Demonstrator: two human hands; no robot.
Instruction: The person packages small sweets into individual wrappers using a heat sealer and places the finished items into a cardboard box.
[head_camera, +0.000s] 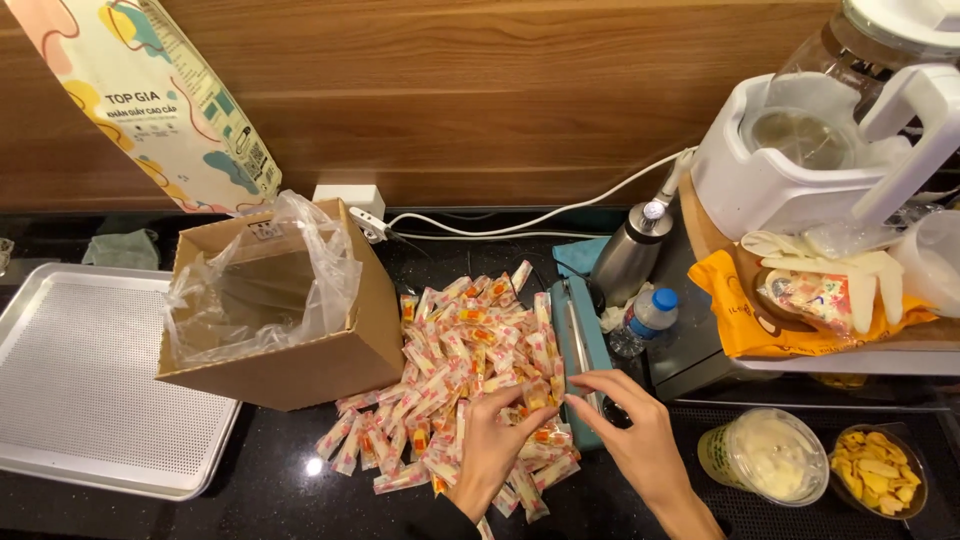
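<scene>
A heap of small wrapped snack packets (455, 375), clear with orange and yellow filling, lies on the black counter. My left hand (490, 445) rests on the heap's lower right part, fingers curled around a packet. My right hand (630, 430) is spread beside it, fingertips touching the teal heat sealer (580, 350) at the heap's right edge. A cardboard box lined with a clear plastic bag (270, 300) stands to the left of the heap.
A perforated metal tray (90, 380) lies at far left. Behind the sealer are a steel flask (630, 255), a small water bottle (645, 320) and a white blender (830, 140). A lidded cup (770, 455) and a bowl of chips (880, 470) stand at lower right.
</scene>
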